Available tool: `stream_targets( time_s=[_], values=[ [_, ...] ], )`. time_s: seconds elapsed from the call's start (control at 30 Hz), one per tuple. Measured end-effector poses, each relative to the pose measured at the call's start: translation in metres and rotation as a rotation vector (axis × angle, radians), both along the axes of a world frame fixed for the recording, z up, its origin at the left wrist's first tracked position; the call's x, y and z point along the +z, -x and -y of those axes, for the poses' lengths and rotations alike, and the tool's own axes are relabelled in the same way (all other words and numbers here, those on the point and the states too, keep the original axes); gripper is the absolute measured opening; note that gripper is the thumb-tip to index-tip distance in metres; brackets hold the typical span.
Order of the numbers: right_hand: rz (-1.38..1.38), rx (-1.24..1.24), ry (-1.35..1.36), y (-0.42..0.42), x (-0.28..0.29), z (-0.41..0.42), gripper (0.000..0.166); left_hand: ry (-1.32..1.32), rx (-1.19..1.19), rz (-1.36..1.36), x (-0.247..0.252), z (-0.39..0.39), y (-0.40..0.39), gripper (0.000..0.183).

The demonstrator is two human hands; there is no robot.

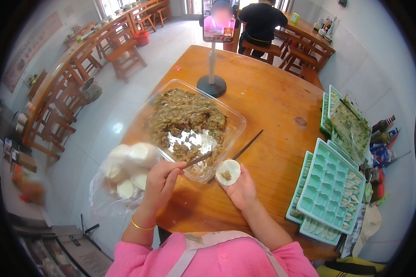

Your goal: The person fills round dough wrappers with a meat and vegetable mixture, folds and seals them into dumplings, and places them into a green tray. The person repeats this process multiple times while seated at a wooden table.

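Note:
My left hand (164, 181) grips a thin dark filling stick (199, 160), its far end over the near right part of a clear plastic tub (243, 122). Minced filling (190, 107) is heaped toward the tub's far side, with the shiny bottom showing nearer me. On the fingers of my right hand (242, 192) rests a round dumpling wrapper (233, 168) with a small dab of filling (225, 175) at its middle. Left of the tub, a clear plastic bag (100, 194) holds stacks of round wrappers (125, 188).
A dark chopstick-like stick (251, 142) lies right of the tub. Behind it stands a phone (221, 20) on a round-based stand (211, 86). Green compartment trays (324, 185), some holding dumplings (350, 194), are stacked at right beside a tub of green filling (350, 128). A person (263, 24) sits beyond.

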State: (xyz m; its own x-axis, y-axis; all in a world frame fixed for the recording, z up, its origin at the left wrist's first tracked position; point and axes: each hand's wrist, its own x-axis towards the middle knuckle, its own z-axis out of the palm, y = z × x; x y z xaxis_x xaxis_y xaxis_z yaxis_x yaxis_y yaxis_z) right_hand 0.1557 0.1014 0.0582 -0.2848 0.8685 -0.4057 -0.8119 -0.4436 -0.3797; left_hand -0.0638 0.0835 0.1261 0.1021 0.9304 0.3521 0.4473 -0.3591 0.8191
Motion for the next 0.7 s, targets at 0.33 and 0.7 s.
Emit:
stream_targets(
  time_s=[0.33,0.7],
  values=[
    [-0.016,0.050,-0.029,0.010,0.005,0.000,0.041,0.337,0.045,0.346,-0.021,-0.004,0.003,0.023],
    [-0.071,0.076,-0.055,0.005,-0.001,0.001,0.041,-0.203,-0.184,-0.281,0.002,0.031,-0.019,0.024]
  ],
)
